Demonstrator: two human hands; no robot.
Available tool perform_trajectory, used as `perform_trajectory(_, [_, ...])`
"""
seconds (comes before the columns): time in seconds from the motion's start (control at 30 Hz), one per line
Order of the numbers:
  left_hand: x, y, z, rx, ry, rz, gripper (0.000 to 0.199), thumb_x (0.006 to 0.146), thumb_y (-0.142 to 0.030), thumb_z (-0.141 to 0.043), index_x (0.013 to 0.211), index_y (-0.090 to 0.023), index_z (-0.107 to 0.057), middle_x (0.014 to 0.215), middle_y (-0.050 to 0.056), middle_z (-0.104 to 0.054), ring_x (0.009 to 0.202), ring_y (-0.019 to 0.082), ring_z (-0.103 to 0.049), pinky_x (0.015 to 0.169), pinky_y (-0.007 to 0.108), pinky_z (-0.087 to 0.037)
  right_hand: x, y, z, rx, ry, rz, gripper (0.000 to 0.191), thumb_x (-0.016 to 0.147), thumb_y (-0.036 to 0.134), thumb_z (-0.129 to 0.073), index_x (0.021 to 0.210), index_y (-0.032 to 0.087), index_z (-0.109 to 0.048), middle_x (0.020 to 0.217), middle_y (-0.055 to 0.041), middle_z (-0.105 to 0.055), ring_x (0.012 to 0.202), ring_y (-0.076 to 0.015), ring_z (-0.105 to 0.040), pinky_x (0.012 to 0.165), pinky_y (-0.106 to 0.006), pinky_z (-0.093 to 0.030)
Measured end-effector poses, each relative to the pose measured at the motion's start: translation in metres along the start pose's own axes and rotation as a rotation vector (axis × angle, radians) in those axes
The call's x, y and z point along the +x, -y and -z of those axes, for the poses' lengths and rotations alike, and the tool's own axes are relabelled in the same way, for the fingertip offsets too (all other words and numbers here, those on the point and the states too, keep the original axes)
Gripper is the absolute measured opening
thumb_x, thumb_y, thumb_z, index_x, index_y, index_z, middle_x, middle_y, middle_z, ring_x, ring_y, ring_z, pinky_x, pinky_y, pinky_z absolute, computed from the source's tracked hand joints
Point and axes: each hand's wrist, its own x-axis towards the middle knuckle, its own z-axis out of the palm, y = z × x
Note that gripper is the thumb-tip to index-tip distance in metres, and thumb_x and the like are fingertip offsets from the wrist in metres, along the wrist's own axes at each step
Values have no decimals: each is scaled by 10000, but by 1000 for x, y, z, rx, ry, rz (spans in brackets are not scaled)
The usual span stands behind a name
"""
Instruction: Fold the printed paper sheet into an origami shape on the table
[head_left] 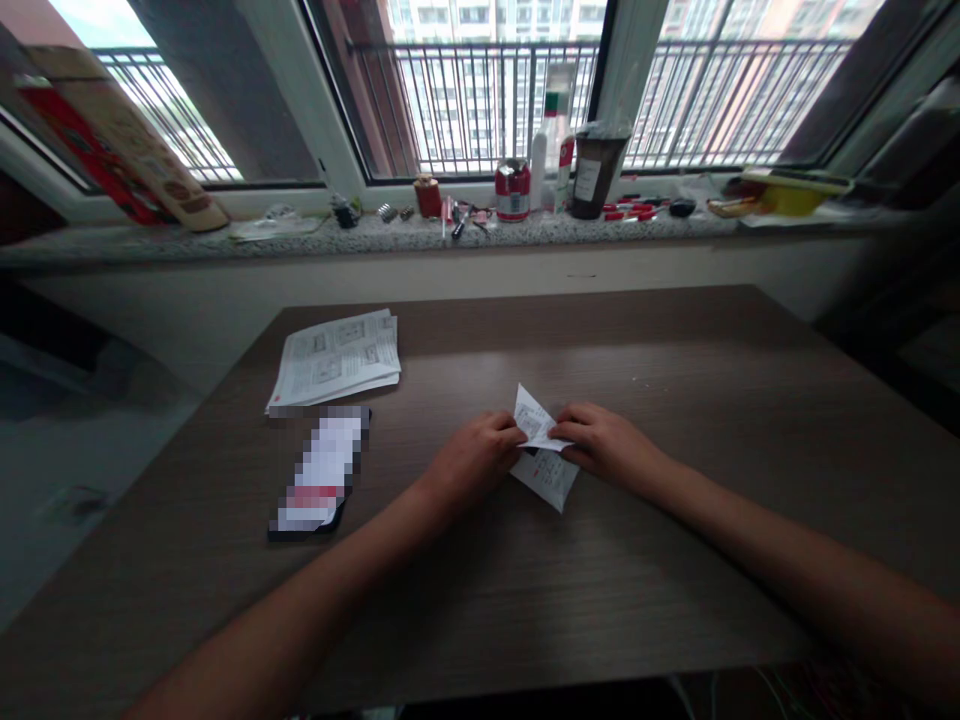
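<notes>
Right of the phone [319, 470], left grip [480, 452] and right grip [601, 438] pinch the folded paper [549, 480]; aligning edges before pressing should keep creases neat.

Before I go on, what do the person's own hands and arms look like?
The left hand and right hand are bare: no gloves, and no ring, watch or bracelet that I can make out. The left forearm and right forearm show no sleeve, cable or marking, each tapering toward the hand.

Red can [513, 192], lidded cup [596, 172] on windowsill [390, 236]
</notes>
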Motion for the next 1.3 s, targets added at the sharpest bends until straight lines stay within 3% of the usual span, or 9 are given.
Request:
perform_trajectory(0.33, [11, -1, 9, -39, 38, 82, 133, 980, -170, -621, 1026, -189, -745, 1077, 74, -692, 927, 226, -673, 803, 334, -523, 16, -7, 9, 74, 65, -73, 164, 964, 194, -651, 1081, 208, -765, 1020, -74, -692, 915, -211, -669, 792, -307, -486])
perform_trajectory(0.5, [21, 2, 11, -82, 108, 195, 159, 982, -199, -605, 965, -174, -762, 1016, 90, -720, 849, 220, -686, 790, 337, -520, 24, -9, 13, 65, 105, -127, 131, 958, 278, -679, 982, 195, -777, 944, -63, -683, 828, -192, -654, 730, -283, -463])
perform_trajectory(0.63, [29, 4, 13, -95, 134, 249, 123, 934, -196, -648, 943, -172, -769, 947, 93, -752, 833, 237, -702, 757, 333, -517, 32, -6, 19, 94, 155, -171, 157, 967, 284, -660, 1017, 220, -795, 970, -62, -717, 874, -201, -672, 782, -285, -479])
perform_trajectory(0.83, [37, 6, 22, -154, 170, 316, 156, 875, -167, -681, 994, -192, -778, 933, 74, -787, 806, 225, -717, 674, 286, -496, 47, -7, 25, 121, 323, -378, 236, 919, 329, -712, 1096, 193, -791, 998, -97, -787, 905, -244, -716, 766, -285, -501])
perform_trajectory(1.07, [44, 9, 29, -199, 193, 351, 195, 861, -182, -693, 1037, -177, -777, 978, 80, -796, 835, 228, -732, 663, 275, -487, 60, -12, 28, 102, 343, -391, 277, 860, 298, -750, 1107, 176, -773, 1040, -89, -804, 898, -238, -744, 672, -260, -477])
perform_trajectory(1.3, [50, 13, 30, -172, 230, 360, 168, 872, -234, -712, 1013, -165, -774, 992, 88, -796, 849, 230, -739, 666, 269, -492, 79, -16, 32, 52, 427, -392, 360, 825, 302, -787, 1164, 187, -746, 1116, -86, -794, 971, -239, -741, 711, -252, -498])
